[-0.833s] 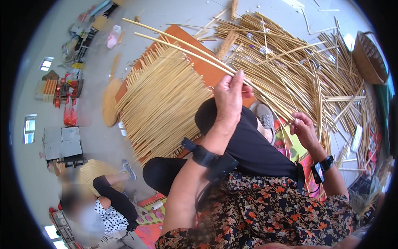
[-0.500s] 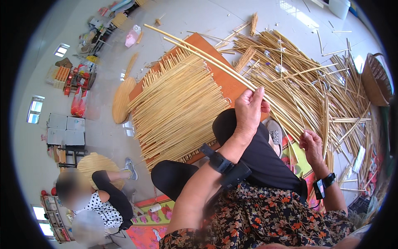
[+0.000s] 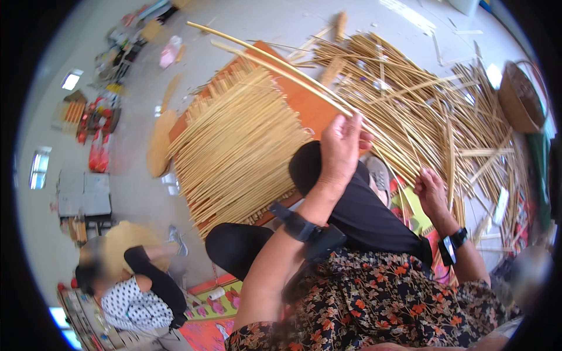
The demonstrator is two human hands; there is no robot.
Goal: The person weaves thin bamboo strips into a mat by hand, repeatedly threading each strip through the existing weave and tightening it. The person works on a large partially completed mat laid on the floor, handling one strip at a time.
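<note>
Two long, pale straw-coloured stalks [image 3: 263, 58] slant from the far left down toward my lap. My left hand [image 3: 341, 146] grips them, thumb and fingers pressed together around them. Farther right and nearer to me, my right hand [image 3: 431, 190] is closed with its fingertips pinched by the near end of the stalks; exactly what sits in the pinch is too small to make out. Left of my left hand, many similar stalks lie side by side as a mat [image 3: 234, 134] on an orange board [image 3: 307, 108], with cord loops along its right edge.
Loose stalks [image 3: 392, 88] are heaped on the floor to the right, beside a brown basket [image 3: 519, 96]. A flat wooden paddle-shaped piece [image 3: 162, 143] lies left of the board. Another person [image 3: 140, 298] sits at lower left, near a round woven disc [image 3: 137, 234].
The whole view has shifted slightly, so the mat, heap and hands appear a little farther left and up. My left hand keeps its grip on the stalks.
</note>
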